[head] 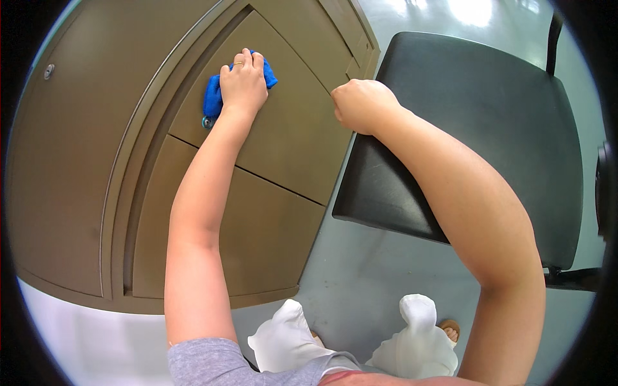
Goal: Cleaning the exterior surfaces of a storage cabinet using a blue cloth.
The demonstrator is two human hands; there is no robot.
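Observation:
My left hand (244,89) presses a bunched blue cloth (212,96) against the upper drawer front of a brown cabinet (277,207). The fingers spread over the cloth, which pokes out on both sides of them. Just below the cloth sits a small round lock (207,122). Held as a fist, my right hand (364,106) is between the cabinet's right edge and the black chair (487,120), overlapping the chair's near corner in the view. Its fingertips are turned away, and no object shows in it.
A second lock (49,72) is set in the cabinet's left panel (91,159). The chair stands close to the cabinet's right side, with a black arm part (574,279) at its lower right. Grey floor (372,260) runs between them, up to my feet in brown sandals (449,328).

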